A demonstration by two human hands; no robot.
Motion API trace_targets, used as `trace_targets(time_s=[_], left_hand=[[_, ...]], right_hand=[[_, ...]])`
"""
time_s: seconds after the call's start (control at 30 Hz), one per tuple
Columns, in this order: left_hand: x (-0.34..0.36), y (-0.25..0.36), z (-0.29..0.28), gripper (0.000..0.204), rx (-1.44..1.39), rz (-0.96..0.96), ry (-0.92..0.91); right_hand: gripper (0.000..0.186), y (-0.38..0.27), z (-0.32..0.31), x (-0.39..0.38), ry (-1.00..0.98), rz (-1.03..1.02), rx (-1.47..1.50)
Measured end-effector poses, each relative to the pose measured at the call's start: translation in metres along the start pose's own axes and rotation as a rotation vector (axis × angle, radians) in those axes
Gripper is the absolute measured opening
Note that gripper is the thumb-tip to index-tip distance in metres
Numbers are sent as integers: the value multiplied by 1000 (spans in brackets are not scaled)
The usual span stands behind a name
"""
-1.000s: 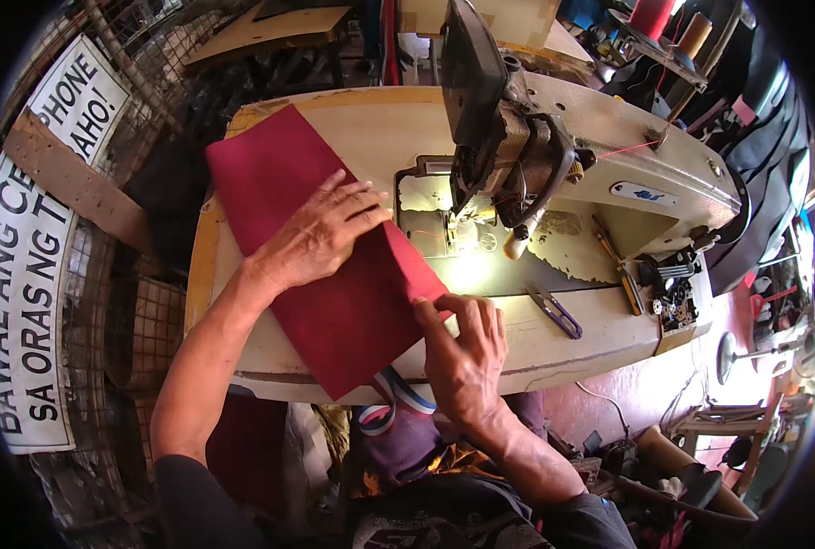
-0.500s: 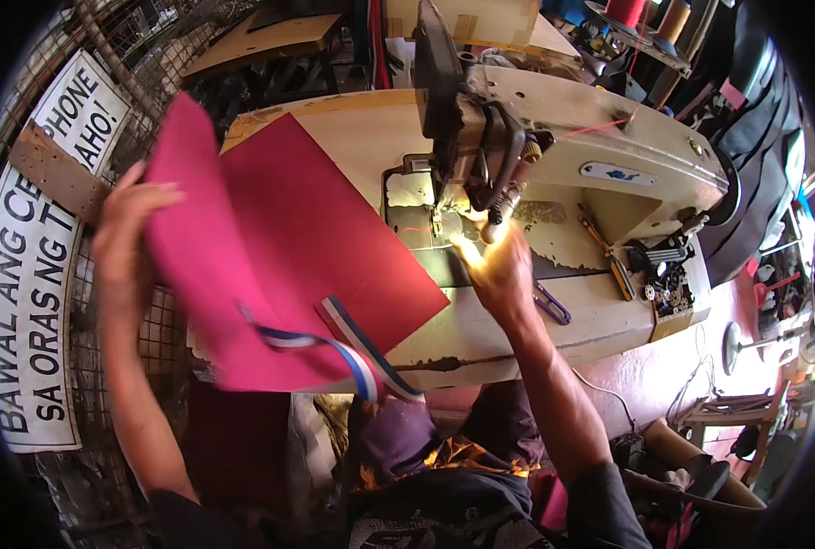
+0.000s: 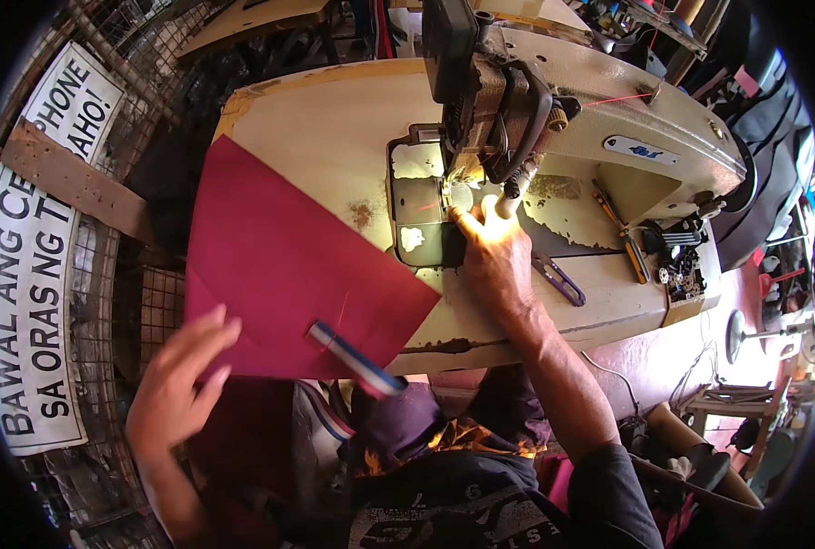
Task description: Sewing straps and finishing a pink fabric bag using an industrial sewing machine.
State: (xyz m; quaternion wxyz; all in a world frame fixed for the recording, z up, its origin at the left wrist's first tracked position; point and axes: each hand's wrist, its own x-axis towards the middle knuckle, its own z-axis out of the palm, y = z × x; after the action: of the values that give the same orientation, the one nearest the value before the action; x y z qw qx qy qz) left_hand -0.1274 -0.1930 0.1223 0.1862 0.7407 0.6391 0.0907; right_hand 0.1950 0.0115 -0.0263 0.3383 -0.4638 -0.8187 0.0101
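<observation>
My left hand (image 3: 183, 384) is open, its fingers spread beside the lower left edge of a magenta sheet of material (image 3: 289, 247). The sheet lies on the left part of the sewing machine table, its lower edge reaching the front. A blue, white and red striped ribbon (image 3: 353, 355) lies over its lower part and hangs off the front. At the needle area of the sewing machine (image 3: 600, 101), my right hand (image 3: 497, 252) has thumb and forefinger drawn in under bright lamp light. Glare hides whatever those fingertips hold.
Purple thread snips (image 3: 559, 278) lie right of my right wrist. Farther right are a screwdriver with a yellow and black handle (image 3: 636, 256) and a tray of small metal parts (image 3: 684, 267). A wire grille with a white sign (image 3: 32, 293) borders the left side.
My left hand has released the raised magenta material and come down toward me. The material now lies flat. My right hand stays near the needle while the view has shifted slightly.
</observation>
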Motion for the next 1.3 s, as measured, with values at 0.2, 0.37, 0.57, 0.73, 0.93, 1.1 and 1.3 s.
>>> trace_targets(time_s=[0.2,0.37,0.57,0.73,0.93,1.1,1.3], left_hand=[[147,-52,71,64,282,385,107],[183,-57,87,63,286,368,69],[207,-43,86,59,228,327,68],[223,-35,91,58,244,329,92],[238,-4,108,46,190,430,132],[250,9,115,44,183,409,151],[251,2,115,44,196,320,185]], right_hand=[[50,-6,-11,6,-22,-156,-72],[49,3,-3,-2,-117,-128,-99],[23,40,-11,34,-139,6,299],[40,46,-59,5,-75,-11,-140],[36,53,-117,-81,-96,186,-34],[35,91,-112,-95,153,432,-133],[39,58,-100,-110,312,316,-118]])
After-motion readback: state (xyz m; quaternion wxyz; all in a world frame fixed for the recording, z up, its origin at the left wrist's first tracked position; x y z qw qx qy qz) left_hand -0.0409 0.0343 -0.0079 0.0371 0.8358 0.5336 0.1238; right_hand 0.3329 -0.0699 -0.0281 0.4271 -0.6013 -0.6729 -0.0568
